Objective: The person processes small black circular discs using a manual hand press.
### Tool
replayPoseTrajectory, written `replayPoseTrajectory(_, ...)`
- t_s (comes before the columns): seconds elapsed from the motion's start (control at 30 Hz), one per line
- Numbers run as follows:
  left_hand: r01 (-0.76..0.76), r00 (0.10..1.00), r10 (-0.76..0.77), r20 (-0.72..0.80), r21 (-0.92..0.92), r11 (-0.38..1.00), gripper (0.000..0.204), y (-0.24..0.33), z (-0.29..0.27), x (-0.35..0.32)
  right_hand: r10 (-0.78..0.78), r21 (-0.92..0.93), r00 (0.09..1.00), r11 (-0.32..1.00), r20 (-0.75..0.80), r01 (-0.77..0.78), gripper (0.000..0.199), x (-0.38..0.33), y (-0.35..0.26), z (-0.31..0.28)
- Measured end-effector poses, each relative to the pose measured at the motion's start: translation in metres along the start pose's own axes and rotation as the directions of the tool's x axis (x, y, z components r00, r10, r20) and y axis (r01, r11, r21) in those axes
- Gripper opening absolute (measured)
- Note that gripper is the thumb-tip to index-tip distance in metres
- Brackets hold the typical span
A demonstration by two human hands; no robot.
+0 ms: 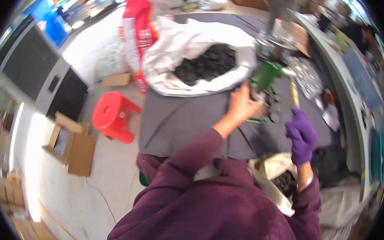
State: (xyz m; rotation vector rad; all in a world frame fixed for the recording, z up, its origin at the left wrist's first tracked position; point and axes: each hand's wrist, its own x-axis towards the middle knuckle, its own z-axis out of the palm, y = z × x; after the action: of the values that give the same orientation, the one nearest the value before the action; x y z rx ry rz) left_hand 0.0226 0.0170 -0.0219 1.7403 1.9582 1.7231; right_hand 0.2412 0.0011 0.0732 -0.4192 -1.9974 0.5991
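Observation:
A green hand press (266, 76) with a tall metal column stands on the grey-covered table. At its base is my bare left hand (243, 104), its fingers bent together; whatever they hold is too blurred to make out. Small dark pieces (274, 108) lie just right of those fingertips. My right hand (301, 135), in a purple glove, is closed round the near end of the press's yellowish lever (294, 94). Beyond my left hand, an open white sack (167, 77) on the table holds many black pieces (206, 64).
A second, pale sack (269, 166) with dark pieces sits below the table's near edge. Clear plastic bags (306, 75) lie right of the press, before a long bench edge (348, 93). A red stool (112, 116) and an open cardboard box (72, 147) stand on the floor at left.

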Motion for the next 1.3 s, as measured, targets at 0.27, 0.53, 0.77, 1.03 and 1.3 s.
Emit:
replayPoseTrajectory(0.27,0.122,0.992,-0.125,-0.030,-0.093,0.988,0.033,-0.019,-0.057,-0.001,0.465,0.375,0.885,0.813,0.041,-0.445,0.020,0.029,-0.039,-0.014)
replayPoseTrajectory(0.53,0.167,0.985,-0.115,-0.132,0.511,0.843,0.023,-0.063,-0.104,0.023,0.235,0.295,0.971,0.926,0.042,-0.236,0.024,0.094,-0.046,-0.038)
replayPoseTrajectory(0.77,0.071,0.997,-0.078,-0.019,0.657,0.751,0.021,-0.075,-0.083,0.028,0.170,0.185,0.985,0.968,0.021,-0.171,0.031,0.105,-0.050,-0.037)
replayPoseTrajectory(1.03,0.175,0.984,-0.148,-0.103,0.342,0.923,0.031,-0.135,-0.089,0.032,-0.491,-0.291,0.851,0.800,0.186,0.525,0.019,0.113,0.002,-0.046)
replayPoseTrajectory(1.3,0.160,0.984,-0.130,-0.123,0.289,0.944,0.031,-0.113,-0.082,0.036,0.375,0.475,0.910,0.777,0.176,-0.412,0.020,0.127,-0.038,-0.049)
